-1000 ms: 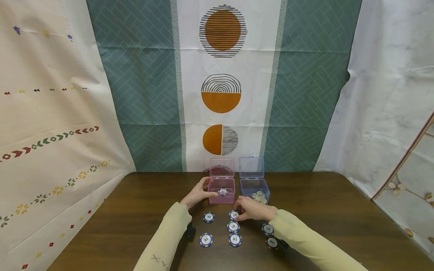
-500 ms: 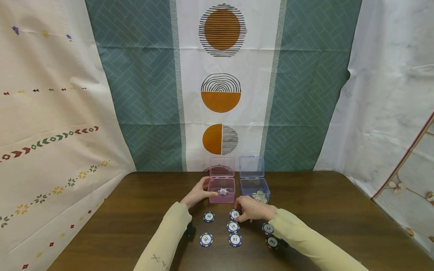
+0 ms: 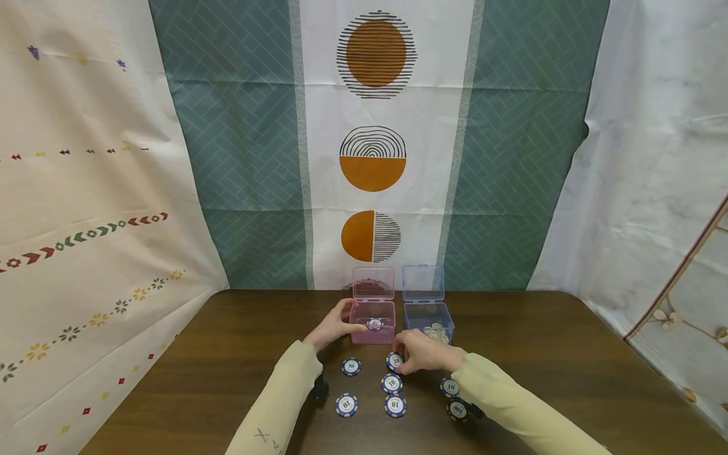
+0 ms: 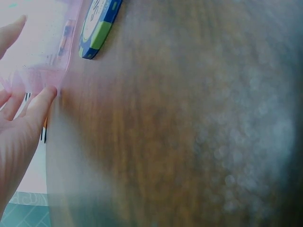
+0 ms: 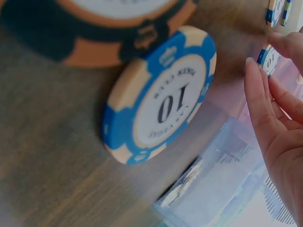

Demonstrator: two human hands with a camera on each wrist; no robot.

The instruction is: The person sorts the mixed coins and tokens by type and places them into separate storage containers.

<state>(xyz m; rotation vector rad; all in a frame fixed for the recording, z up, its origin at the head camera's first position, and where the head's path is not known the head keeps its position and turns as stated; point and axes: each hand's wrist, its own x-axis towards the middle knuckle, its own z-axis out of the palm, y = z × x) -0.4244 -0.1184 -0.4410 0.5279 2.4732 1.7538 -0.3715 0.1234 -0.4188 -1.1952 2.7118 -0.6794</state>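
Chip: round blue-and-white plastic poker chip is lying on the brown wooden table, in front of the boxes.
Right hand: grip is pinching that chip's edge, fingers curled.
Left hand: fingers are resting fairly straight against the pink transparent plastic box, steadying it; one chip is lying inside.
Neighbour: blue transparent plastic box is holding pale coins.

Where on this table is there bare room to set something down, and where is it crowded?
The table is bare right of the blue box and left of the left hand, out to its edges. It is crowded at centre: the pink box, the right hand on a chip, and loose chips between the sleeves.
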